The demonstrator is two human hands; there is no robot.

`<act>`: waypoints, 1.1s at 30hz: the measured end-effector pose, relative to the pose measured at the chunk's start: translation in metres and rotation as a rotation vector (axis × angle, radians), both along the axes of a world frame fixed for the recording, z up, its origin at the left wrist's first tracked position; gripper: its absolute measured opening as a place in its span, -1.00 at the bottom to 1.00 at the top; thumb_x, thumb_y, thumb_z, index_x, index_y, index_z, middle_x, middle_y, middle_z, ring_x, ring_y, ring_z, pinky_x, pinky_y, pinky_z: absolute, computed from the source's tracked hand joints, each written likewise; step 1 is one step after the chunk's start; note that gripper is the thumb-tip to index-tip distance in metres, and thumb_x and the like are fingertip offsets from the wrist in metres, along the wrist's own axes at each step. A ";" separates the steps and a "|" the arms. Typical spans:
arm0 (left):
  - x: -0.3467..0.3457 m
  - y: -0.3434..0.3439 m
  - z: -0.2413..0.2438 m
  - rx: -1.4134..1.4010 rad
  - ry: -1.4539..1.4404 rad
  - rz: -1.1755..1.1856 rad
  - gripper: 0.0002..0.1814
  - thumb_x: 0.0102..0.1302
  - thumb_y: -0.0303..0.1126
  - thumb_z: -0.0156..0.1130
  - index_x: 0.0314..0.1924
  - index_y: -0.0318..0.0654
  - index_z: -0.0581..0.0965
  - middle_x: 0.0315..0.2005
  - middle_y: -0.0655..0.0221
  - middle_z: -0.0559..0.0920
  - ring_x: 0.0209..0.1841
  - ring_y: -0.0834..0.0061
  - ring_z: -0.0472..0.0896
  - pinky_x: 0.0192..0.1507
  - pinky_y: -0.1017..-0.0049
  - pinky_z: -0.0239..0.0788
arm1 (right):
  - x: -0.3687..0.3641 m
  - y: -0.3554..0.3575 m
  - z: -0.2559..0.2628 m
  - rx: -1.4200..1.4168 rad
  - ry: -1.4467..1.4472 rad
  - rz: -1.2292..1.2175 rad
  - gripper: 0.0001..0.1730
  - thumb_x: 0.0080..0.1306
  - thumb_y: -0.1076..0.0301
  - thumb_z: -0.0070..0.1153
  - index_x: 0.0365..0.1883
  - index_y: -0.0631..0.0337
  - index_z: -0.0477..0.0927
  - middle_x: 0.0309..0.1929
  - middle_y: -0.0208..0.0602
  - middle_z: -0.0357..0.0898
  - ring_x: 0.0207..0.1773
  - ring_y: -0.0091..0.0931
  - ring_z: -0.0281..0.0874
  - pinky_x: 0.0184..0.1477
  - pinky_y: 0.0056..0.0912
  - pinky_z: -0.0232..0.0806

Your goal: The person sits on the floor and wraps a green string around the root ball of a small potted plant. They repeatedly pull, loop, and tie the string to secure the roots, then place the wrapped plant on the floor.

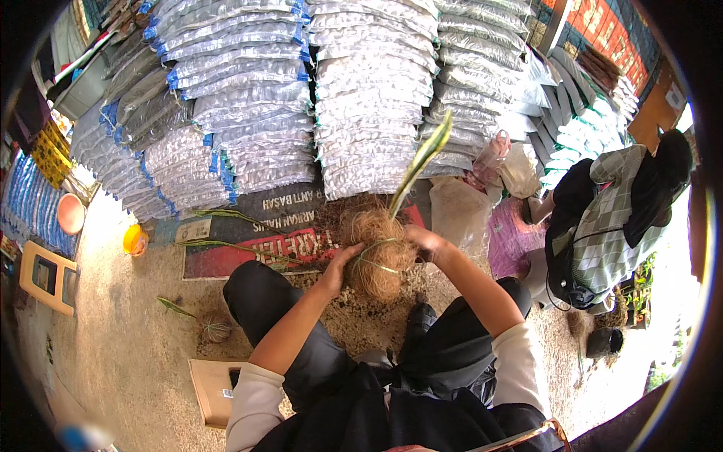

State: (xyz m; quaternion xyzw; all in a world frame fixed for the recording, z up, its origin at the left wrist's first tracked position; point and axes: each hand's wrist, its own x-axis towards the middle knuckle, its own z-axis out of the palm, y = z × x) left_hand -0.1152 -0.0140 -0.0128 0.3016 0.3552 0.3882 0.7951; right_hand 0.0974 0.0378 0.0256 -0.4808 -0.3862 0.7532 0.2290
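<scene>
Between my two hands is a ball of brown coconut fibre [377,277], bound with thin green string [375,261]. A yellow-edged snake plant leaf [422,155] stands up out of its top, leaning right. My left hand [338,271] presses its fingertips to the ball's left side. On the opposite side, my right hand [425,242] grips the fibre, with some fingers hidden behind it. Loose fibre and dark crumbs lie underneath, partly on a printed sheet [220,261]. Two more snake plant leaves [240,243] rest on that sheet, left of the ball.
Tall stacks of filled clear bags [373,101] rise ahead. At right a person in a checked top [604,220] bends beside a pink plastic bag [511,234]. A smaller bound ball [216,329], a cardboard piece [210,390], an orange tub [135,240] and a stool [48,277] are leftward.
</scene>
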 end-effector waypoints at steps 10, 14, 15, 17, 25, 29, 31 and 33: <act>-0.008 -0.017 0.009 0.098 0.178 -0.117 -0.30 0.19 0.01 0.08 0.19 -0.31 0.21 0.12 0.19 0.31 0.21 0.31 0.21 0.23 0.28 0.00 | -0.009 0.018 0.035 0.086 0.176 -0.036 -0.85 0.24 0.36 -0.08 -0.53 0.12 0.37 -0.73 -0.61 0.11 -0.75 -0.74 -0.05 -0.71 -0.65 -0.21; -0.007 -0.025 0.047 0.052 0.274 -0.186 -0.19 0.14 -0.01 0.16 0.24 -0.33 0.09 0.10 0.20 0.32 0.18 0.35 0.24 0.21 0.31 0.01 | -0.008 0.031 0.021 0.066 0.380 -0.074 -0.89 0.24 0.40 -0.02 -0.36 0.26 0.39 -0.68 -0.60 0.16 -0.75 -0.76 -0.03 -0.73 -0.67 -0.14; -0.007 -0.026 0.048 0.103 0.263 -0.192 -0.19 0.13 -0.02 0.18 0.23 -0.33 0.10 0.09 0.22 0.32 0.17 0.36 0.25 0.20 0.32 0.02 | -0.008 0.036 0.021 0.013 0.461 -0.050 -0.89 0.24 0.40 -0.03 -0.36 0.27 0.38 -0.68 -0.61 0.15 -0.75 -0.75 -0.03 -0.74 -0.66 -0.13; -0.008 -0.029 0.049 0.206 0.241 -0.206 -0.19 0.11 -0.06 0.23 0.23 -0.32 0.12 0.09 0.26 0.31 0.15 0.38 0.26 0.19 0.34 0.04 | -0.010 0.044 0.019 0.046 0.556 0.039 -0.89 0.25 0.41 -0.05 -0.36 0.27 0.38 -0.70 -0.63 0.06 -0.75 -0.75 -0.09 -0.73 -0.66 -0.16; -0.018 -0.036 0.050 0.055 0.310 -0.279 -0.08 0.01 -0.03 0.29 0.23 -0.36 0.08 0.10 0.18 0.28 0.17 0.31 0.23 0.20 0.31 0.00 | -0.028 0.067 0.012 0.252 0.752 -0.106 -0.90 0.31 0.33 -0.14 -0.36 0.14 0.33 -0.68 -0.62 0.00 -0.67 -0.73 -0.06 -0.63 -0.66 -0.11; -0.014 -0.035 0.028 0.057 0.241 -0.225 -0.28 0.09 -0.12 0.26 0.15 -0.37 0.24 0.01 0.26 0.43 0.11 0.40 0.33 0.13 0.39 0.13 | -0.003 0.092 -0.059 0.927 -0.134 -0.121 -0.73 0.31 0.23 -0.14 -0.17 0.25 0.39 -0.50 -0.34 0.39 -0.46 -0.48 0.32 -0.36 -0.48 0.24; -0.010 -0.028 0.039 0.091 0.237 -0.267 -0.20 0.06 -0.07 0.27 0.17 -0.40 0.18 0.06 0.17 0.36 0.14 0.35 0.29 0.15 0.35 0.09 | 0.037 0.090 -0.114 0.916 -0.723 0.159 -0.55 0.27 0.13 -0.12 0.00 0.28 0.36 -0.23 0.02 0.50 -0.15 -0.20 0.44 -0.03 -0.29 0.26; -0.018 -0.032 0.061 0.074 0.371 -0.212 -0.02 0.01 0.02 0.29 0.24 -0.44 0.04 0.15 0.00 0.21 0.21 0.24 0.19 0.21 0.27 0.00 | 0.028 0.057 -0.074 0.796 -1.163 1.028 -0.49 0.19 0.04 -0.05 0.02 0.17 0.38 -0.04 -0.07 0.44 -0.01 -0.14 0.39 -0.04 -0.17 0.26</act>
